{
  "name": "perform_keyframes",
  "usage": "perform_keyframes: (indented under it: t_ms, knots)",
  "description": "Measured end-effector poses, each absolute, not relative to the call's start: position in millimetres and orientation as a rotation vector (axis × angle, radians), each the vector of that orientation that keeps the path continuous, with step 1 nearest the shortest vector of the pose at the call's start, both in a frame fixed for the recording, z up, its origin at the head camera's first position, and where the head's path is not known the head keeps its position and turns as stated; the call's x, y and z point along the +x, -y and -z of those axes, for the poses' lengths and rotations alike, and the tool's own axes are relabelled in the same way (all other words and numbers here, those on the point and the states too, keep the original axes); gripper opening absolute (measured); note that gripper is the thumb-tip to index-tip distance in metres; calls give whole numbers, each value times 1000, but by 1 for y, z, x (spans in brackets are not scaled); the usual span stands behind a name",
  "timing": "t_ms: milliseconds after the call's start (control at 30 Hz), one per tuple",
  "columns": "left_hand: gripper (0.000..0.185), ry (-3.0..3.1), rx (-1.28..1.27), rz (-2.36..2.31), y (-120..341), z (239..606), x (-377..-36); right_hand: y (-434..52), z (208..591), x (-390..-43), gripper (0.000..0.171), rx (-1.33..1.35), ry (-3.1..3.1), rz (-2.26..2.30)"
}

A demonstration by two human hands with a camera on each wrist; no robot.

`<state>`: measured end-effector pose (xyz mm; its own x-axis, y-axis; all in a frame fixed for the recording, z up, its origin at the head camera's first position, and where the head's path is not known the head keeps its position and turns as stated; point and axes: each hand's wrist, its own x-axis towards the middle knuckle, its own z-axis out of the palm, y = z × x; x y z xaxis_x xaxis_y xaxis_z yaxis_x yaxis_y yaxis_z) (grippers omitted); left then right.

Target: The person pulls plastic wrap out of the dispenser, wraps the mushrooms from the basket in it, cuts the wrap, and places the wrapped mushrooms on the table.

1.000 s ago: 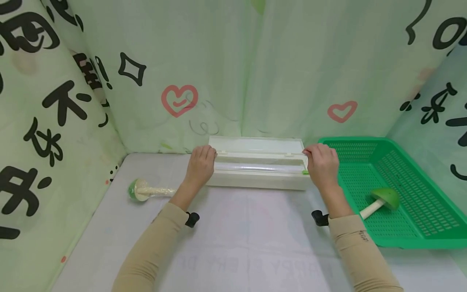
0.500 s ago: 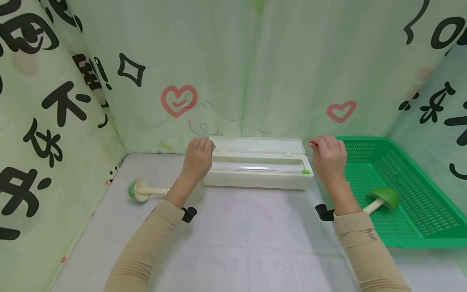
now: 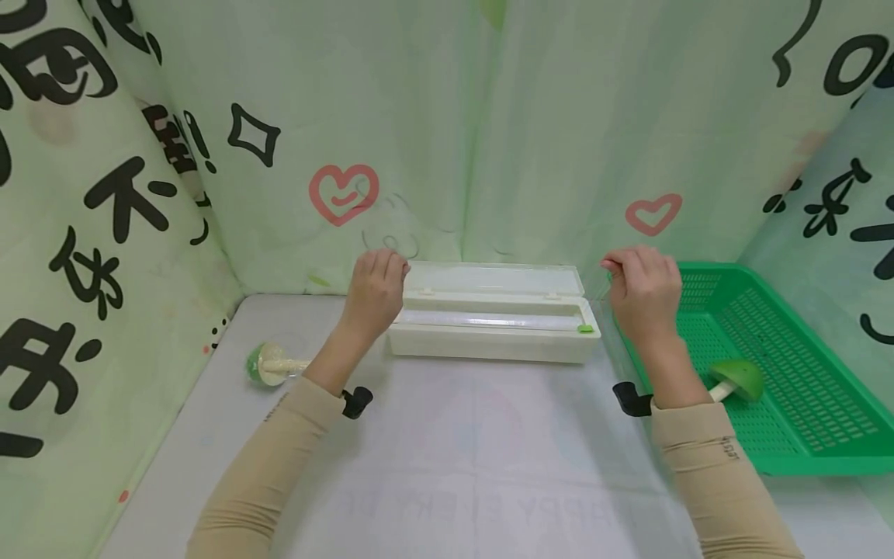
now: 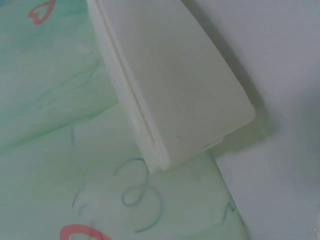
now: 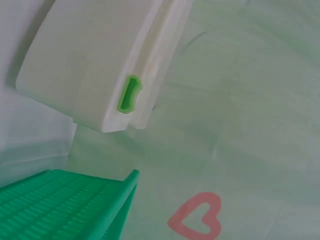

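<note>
A long white film dispenser box (image 3: 489, 341) lies at the back of the table with its lid (image 3: 492, 278) open and a roll (image 3: 489, 318) inside. A small green tab (image 3: 585, 328) sits at its right end. My left hand (image 3: 377, 289) hovers above the box's left end and my right hand (image 3: 642, 289) above its right end. Both have curled, pinching fingers. A faint clear film appears stretched between them, barely visible. The wrist views show only the box ends (image 4: 185, 95) (image 5: 90, 60) and the green tab (image 5: 127, 94), no fingers.
A green mesh basket (image 3: 803, 462) stands at the right with a green-capped toy mushroom (image 3: 740, 378) inside. Another mushroom (image 3: 268, 363), wrapped in film, lies on the table at the left. Patterned green cloth walls close in the back and sides.
Both hands have lifted from the box's slot ends, rising and spreading slightly outward. The box has stayed put.
</note>
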<state>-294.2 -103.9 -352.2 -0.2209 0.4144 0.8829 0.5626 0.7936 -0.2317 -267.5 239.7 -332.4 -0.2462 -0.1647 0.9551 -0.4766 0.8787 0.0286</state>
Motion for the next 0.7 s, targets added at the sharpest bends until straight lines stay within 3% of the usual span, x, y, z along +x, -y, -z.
perform_keyframes:
  t_ms: [267, 700]
  knots:
    - [21, 1825, -771, 152, 106, 336, -291, -240, 318, -265, 41, 483, 1779, -323]
    - [28, 1796, -766, 120, 108, 312, -284, -242, 294, -263, 40, 500, 1753, -350]
